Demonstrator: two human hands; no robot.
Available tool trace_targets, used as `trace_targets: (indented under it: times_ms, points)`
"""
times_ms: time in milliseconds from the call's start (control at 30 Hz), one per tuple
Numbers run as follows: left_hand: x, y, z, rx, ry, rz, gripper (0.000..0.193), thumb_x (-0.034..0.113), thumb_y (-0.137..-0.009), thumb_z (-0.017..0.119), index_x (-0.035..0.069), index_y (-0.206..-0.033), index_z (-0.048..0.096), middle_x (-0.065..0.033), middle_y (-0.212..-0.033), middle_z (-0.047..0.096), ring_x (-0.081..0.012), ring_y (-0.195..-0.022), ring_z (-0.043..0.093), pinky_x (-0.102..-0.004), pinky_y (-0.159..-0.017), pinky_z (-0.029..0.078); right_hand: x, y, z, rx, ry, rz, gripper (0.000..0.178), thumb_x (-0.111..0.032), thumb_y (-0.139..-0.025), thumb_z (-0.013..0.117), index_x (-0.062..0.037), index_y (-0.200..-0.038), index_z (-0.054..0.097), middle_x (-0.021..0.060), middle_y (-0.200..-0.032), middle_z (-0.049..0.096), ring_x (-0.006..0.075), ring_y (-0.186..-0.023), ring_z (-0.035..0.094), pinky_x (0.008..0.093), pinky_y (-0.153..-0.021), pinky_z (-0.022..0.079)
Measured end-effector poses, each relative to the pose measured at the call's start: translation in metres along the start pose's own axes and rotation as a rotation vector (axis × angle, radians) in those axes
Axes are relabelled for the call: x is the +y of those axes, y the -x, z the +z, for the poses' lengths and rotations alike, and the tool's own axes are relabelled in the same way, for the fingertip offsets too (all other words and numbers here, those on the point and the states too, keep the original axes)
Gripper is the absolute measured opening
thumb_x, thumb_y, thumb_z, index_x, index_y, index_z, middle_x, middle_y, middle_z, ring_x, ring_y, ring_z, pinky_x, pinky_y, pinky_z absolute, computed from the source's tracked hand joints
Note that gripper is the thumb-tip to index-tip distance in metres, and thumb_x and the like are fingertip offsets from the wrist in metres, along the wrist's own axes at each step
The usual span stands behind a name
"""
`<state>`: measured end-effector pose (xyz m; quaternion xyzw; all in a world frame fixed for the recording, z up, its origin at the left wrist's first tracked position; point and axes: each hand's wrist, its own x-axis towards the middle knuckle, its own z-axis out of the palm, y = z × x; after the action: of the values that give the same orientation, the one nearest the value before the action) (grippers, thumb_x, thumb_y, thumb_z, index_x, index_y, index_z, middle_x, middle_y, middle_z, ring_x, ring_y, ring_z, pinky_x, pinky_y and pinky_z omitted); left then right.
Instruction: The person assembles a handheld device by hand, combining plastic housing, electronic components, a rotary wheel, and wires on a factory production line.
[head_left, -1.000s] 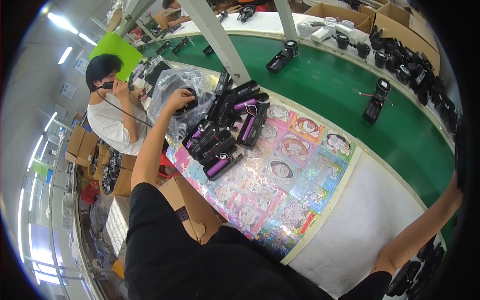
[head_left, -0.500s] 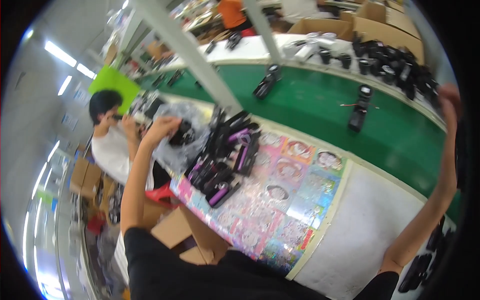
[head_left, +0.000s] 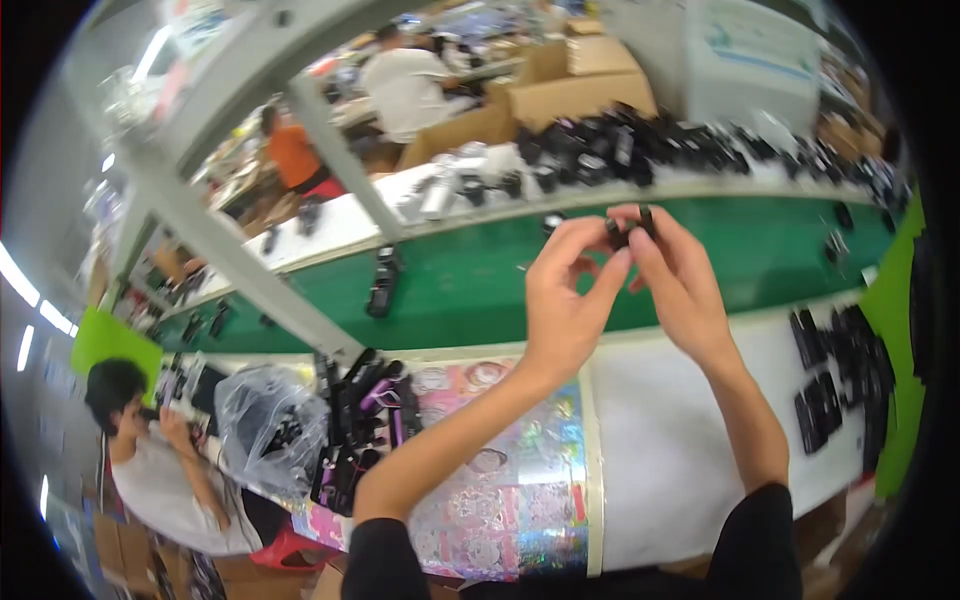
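My left hand (head_left: 568,300) and my right hand (head_left: 684,285) are raised close together over the green conveyor belt (head_left: 470,275). Their fingertips pinch a small black part (head_left: 618,236), partly hidden by the fingers; whether it is one piece or two is unclear. Left of my forearms, black housings with purple cylinders (head_left: 375,400) lie heaped on the table. Beside that heap sits a clear plastic bag (head_left: 262,425) with small black parts in it.
A sheet of shiny cartoon pictures (head_left: 500,495) covers part of the worktop. Black housings (head_left: 845,375) lie at the right, near a green panel (head_left: 905,340). A co-worker (head_left: 180,480) sits at the left. Many black parts (head_left: 610,145) line the far shelf, and a slanted post (head_left: 250,275) stands nearby.
My view has turned right. My left hand has left the plastic bag, my right hand has come in from the far right, and both now meet at a small black part.
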<state>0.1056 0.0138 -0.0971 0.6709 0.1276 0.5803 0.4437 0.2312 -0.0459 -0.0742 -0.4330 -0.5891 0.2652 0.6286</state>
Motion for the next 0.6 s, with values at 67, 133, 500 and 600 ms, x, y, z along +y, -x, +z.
trace_targets:
  times_ms: [67, 133, 500, 600]
  points:
    - [-0.028, 0.008, 0.041, 0.036, -0.073, 0.073, 0.027, 0.002, -0.085, 0.062, -0.002, -0.111, 0.059, -0.0107, -0.106, 0.057, -0.0187, -0.097, 0.055, -0.0265, -0.072, 0.047, 0.021, 0.010, -0.021, 0.093, -0.043, 0.023, 0.024, -0.018, -0.097, 0.048, 0.0010, -0.108, 0.056, 0.0047, -0.097, 0.063, 0.0094, -0.089, 0.059, 0.0219, -0.069, 0.047]
    - [-0.058, 0.021, 0.057, -0.017, -0.343, 0.249, 0.039, 0.006, -0.082, 0.065, 0.001, -0.120, 0.056, -0.0136, -0.117, 0.051, -0.0247, -0.102, 0.054, -0.0292, -0.073, 0.047, 0.044, 0.024, -0.041, 0.123, -0.121, 0.013, 0.022, -0.015, -0.097, 0.048, -0.0003, -0.112, 0.055, 0.0057, -0.106, 0.061, 0.0104, -0.097, 0.057, 0.0254, -0.078, 0.048]
    - [-0.152, 0.063, 0.044, 0.022, -0.255, -0.143, 0.021, 0.011, -0.088, 0.062, 0.000, -0.074, 0.052, -0.0071, -0.083, 0.055, -0.0142, -0.068, 0.050, -0.0262, -0.057, 0.040, 0.003, 0.232, -0.201, 0.999, 0.316, 0.558, 0.011, -0.018, -0.091, 0.043, -0.0123, -0.097, 0.051, 0.0001, -0.088, 0.056, 0.0094, -0.080, 0.053, 0.0265, -0.066, 0.046]
    - [-0.135, 0.065, 0.051, -0.038, -0.282, -0.122, 0.019, 0.011, -0.088, 0.062, 0.000, -0.075, 0.053, -0.0066, -0.084, 0.055, -0.0141, -0.069, 0.049, -0.0259, -0.057, 0.038, -0.007, 0.252, -0.209, 1.007, 0.324, 0.600, 0.006, -0.015, -0.089, 0.044, -0.0121, -0.090, 0.050, 0.0015, -0.087, 0.055, 0.0102, -0.073, 0.052, 0.0243, -0.057, 0.044]
